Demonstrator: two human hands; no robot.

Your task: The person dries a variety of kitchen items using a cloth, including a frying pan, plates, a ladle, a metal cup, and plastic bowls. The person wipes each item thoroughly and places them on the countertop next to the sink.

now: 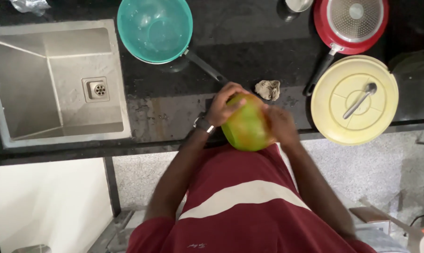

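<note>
- While we stand at the dark bench, we hold a large green-and-orange fruit, likely a papaya, between both hands, just over the bench's near edge and close to our body.
- Our left hand curls over the far upper side of the papaya, fingers spread on the skin; its grip is closed on the fruit, a watch on that wrist.
- Our right hand presses the opposite flank; motion blur hides the fingers, but the grip looks set against the fruit, so the two hands seem to brace it from both sides.
- Just beyond the right grip lies a crumpled grey rag.
- Farther out from the left grip sits a teal saucepan, its dark handle pointing toward our hands.
- Off to the right of the grips, a pale yellow round lid carries a metal spoon; beyond it sits a red frying pan with a glass lid.
- Well to the left of the grips lies the steel sink.
- Nothing stands between the hands and the bench surface directly ahead.
</note>
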